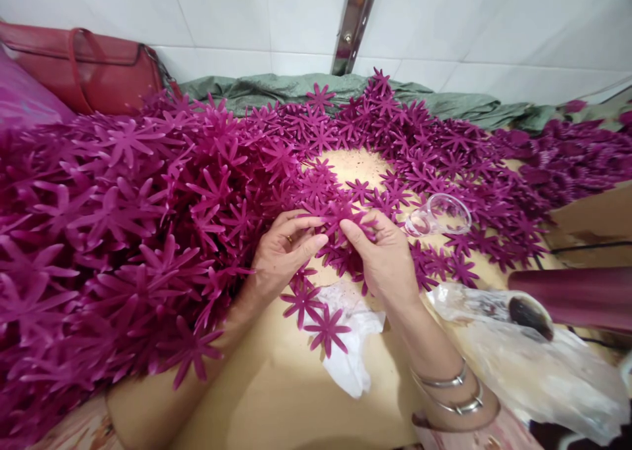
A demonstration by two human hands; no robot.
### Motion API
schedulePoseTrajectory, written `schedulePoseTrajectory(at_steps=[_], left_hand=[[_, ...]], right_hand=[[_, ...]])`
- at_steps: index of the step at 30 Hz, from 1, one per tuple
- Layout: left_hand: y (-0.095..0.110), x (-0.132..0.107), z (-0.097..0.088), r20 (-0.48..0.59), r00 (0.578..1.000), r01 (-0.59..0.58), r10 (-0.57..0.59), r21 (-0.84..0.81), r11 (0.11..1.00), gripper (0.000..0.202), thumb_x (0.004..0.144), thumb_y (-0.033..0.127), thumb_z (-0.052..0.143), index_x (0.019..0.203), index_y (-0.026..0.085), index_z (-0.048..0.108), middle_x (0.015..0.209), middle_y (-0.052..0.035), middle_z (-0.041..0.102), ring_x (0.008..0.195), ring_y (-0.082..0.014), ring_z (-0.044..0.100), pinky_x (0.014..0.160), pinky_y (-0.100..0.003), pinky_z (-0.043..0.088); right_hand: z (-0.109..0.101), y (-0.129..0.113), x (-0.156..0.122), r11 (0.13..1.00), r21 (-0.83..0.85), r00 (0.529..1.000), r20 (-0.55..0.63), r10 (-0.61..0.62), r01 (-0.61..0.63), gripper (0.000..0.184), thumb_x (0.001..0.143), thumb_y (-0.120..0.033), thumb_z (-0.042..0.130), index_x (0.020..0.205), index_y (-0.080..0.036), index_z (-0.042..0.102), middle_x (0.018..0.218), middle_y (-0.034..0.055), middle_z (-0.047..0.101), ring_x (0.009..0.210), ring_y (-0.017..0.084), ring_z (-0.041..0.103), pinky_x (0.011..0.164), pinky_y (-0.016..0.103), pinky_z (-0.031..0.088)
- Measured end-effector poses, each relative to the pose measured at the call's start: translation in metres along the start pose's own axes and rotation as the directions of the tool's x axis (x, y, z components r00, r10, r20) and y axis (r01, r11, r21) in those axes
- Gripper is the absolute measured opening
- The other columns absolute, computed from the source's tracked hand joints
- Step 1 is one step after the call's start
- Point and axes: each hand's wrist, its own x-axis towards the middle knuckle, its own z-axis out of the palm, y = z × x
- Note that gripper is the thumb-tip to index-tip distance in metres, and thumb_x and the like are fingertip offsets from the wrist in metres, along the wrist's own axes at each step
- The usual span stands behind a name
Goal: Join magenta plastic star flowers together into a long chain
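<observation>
Holding purple flower [337,217], clear container [419,226] nearby (contents unclear)

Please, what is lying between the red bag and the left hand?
In the head view, a heap of purple flowers fills the stretch between the red bag and the left hand.

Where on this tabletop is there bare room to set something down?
The tabletop is bare between the forearms, nearer than the white tissue. Farther back, a smaller, speckled patch is ringed by magenta flower pieces. Crowded: left, their heap; right, a plastic bag.
</observation>
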Motion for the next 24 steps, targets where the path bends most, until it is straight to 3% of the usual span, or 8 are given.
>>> schedulePoseTrajectory(at_steps=[5, 9, 12, 17, 24], left_hand=[[-0.001, -0.001, 0.0, -0.036, 0.999, -0.001, 0.003, 0.034, 0.999, 0.01, 0.089, 0.028, 0.071, 0.084, 0.02, 0.076, 0.1, -0.0048, 0.066, 0.1, -0.0168, 0.064, 0.094, -0.028, 0.051], [0.0, 0.0, -0.001, -0.121, 0.991, 0.057, -0.057, -0.006, 0.998, 0.011, 0.09, 0.028, 0.069, 0.083, 0.02, 0.07, 0.092, -0.0022, 0.063, 0.089, -0.0145, 0.061, 0.085, -0.025, 0.048], [-0.003, 0.002, 0.0, -0.18, 0.981, 0.069, -0.073, -0.025, 0.997, 0.011, 0.088, 0.028, 0.07, 0.08, 0.02, 0.068, 0.088, -0.0011, 0.062, 0.085, -0.0138, 0.06, 0.082, -0.025, 0.048], [-0.005, 0.002, 0.001, -0.201, 0.978, 0.047, -0.049, -0.015, 0.999, 0.01, 0.084, 0.028, 0.075, 0.08, 0.02, 0.07, 0.089, -0.0012, 0.063, 0.084, -0.0141, 0.06, 0.082, -0.026, 0.048], [-0.001, 0.001, 0.002, -0.197, 0.976, 0.089, -0.09, -0.01, 0.996, 0.013, 0.081, 0.028, 0.078, 0.078, 0.02, 0.068, 0.085, -0.0005, 0.061, 0.08, -0.0132, 0.058, 0.079, -0.026, 0.047]], right_hand=[[0.005, -0.003, -0.004, 0.996, -0.084, 0.999, 0.048, -0.016, 0.02, 0.033, 0.079, -0.039, 0.085, 0.071, -0.022, 0.059, 0.066, -0.0056, 0.057, 0.06, 0.01, 0.049, 0.057, 0.024, 0.042], [0.001, -0.001, 0.003, 0.986, 0.145, 0.996, -0.001, 0.089, -0.088, 0.029, 0.083, -0.046, 0.081, 0.081, -0.024, 0.062, 0.07, -0.0055, 0.063, 0.061, 0.011, 0.055, 0.059, 0.024, 0.048], [-0.003, -0.001, 0.008, 0.964, 0.258, 0.996, -0.047, 0.082, -0.067, 0.028, 0.084, -0.048, 0.078, 0.085, -0.026, 0.061, 0.076, -0.0051, 0.067, 0.065, 0.012, 0.06, 0.06, 0.025, 0.05], [-0.005, 0.001, 0.01, 0.984, 0.176, 0.999, -0.019, 0.04, -0.036, 0.022, 0.088, -0.045, 0.075, 0.089, -0.024, 0.065, 0.079, -0.0016, 0.073, 0.072, 0.015, 0.068, 0.067, 0.028, 0.055], [-0.006, 0.004, 0.008, 0.988, 0.15, 0.997, -0.059, 0.057, -0.048, 0.024, 0.084, -0.042, 0.081, 0.085, -0.023, 0.068, 0.066, -0.006, 0.065, 0.059, 0.01, 0.059, 0.062, 0.023, 0.049]])
